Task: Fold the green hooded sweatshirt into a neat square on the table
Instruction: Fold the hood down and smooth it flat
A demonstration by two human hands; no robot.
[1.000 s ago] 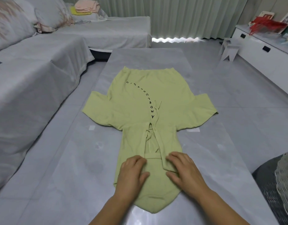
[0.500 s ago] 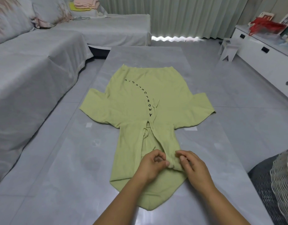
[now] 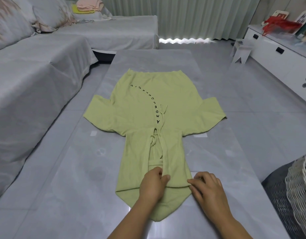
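The green hooded sweatshirt (image 3: pixel 148 104) lies spread front-up along the middle of the table (image 3: pixel 76 171), short sleeves out to either side, hood (image 3: pixel 176 163) nearest the person. A second ago both palms lay flat on the hood; half a second ago the two hands met at the hood's central opening. Now they have parted. The left hand (image 3: pixel 154 185) stays at the centre, thumb and curled fingers pinching the hood's opening edge, while the right hand (image 3: pixel 207 188) has slid out to the hood's right corner, where its bent fingers appear to nip the fabric edge. The right hood flap is drawn flat and taut between them. This looks like smoothing before any real fold, so the squaring-up has hardly begun.
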